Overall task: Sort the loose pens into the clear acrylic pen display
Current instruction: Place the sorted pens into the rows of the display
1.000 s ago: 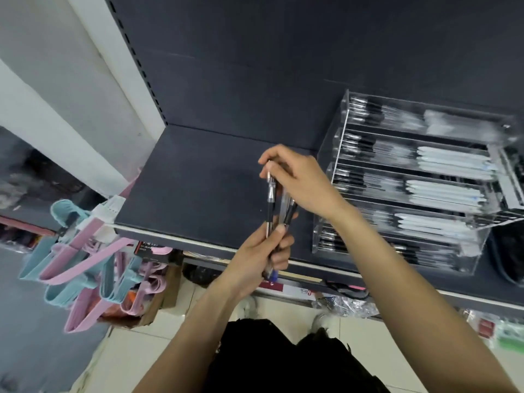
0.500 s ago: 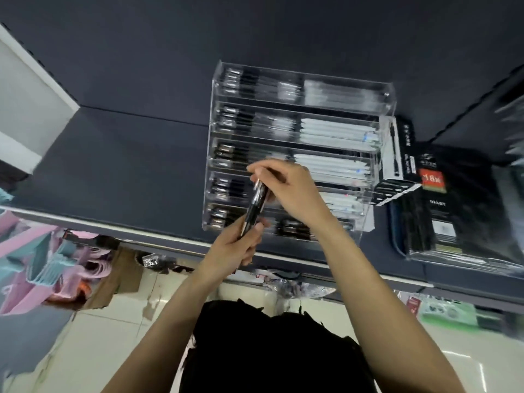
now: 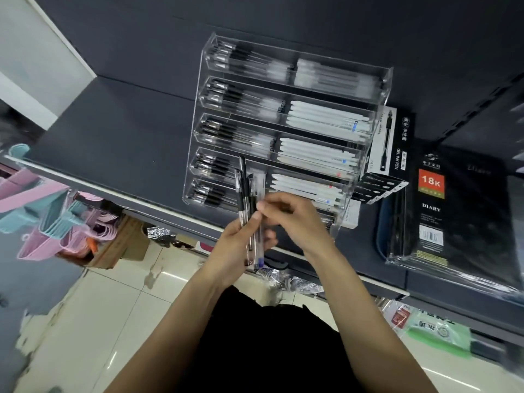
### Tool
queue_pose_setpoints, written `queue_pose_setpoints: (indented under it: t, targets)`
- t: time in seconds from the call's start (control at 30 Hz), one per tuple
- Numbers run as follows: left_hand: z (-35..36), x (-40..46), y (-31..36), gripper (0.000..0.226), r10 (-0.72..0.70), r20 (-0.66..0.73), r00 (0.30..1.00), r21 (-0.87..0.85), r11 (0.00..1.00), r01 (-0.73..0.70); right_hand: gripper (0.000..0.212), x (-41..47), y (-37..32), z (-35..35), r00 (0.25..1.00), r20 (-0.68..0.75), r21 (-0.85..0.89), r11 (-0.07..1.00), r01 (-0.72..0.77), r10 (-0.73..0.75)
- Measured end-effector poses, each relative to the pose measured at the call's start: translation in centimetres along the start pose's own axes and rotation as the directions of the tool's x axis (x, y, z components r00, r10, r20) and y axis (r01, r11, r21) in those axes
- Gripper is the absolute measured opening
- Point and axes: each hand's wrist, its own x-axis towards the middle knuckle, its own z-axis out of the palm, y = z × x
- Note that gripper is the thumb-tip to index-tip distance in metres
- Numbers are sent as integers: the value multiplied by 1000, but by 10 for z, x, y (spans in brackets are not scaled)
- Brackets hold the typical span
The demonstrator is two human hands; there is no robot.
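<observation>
A clear acrylic pen display with several stepped trays stands on the dark shelf. Its trays hold black-grip pens on the left and white pens on the right. My left hand grips a small bundle of loose clear-barrelled pens upright, in front of the display's lower trays. My right hand pinches one pen of the bundle between thumb and fingers. The pens' lower ends stick out below my left hand.
Black gel pen boxes lean beside the display's right side. Wrapped black diary notebooks lie further right. Pink and blue plastic hangers hang at lower left below the shelf edge. A tiled floor is below.
The view has swung right and closer, so the display now sits centre. My hands dropped a little toward the shelf edge, and the bundle now fans out above my left hand.
</observation>
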Motion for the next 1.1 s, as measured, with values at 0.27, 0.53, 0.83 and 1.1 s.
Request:
queue_pose_setpoints:
  t: [0.27,0.53,0.83,1.1]
  targets:
    - [-8,3,-4,31,77,-66,995,67,995,-73,13,-5,-20,-27,950,-297,268,947,175,-91]
    - [-17,30,38,28,152,-124,980,-32,987,-157,28,38,-66,-101,702,-250,-706,622,339,-667]
    - [10,60,65,30,296,-26,955,-108,949,-297,8,128,-109,-129,686,-138,-908,367,200,-714]
    - [19,72,70,32,259,-11,966,-180,950,-257,14,132,-116,-140,793,-81,-893,398,212,-604]
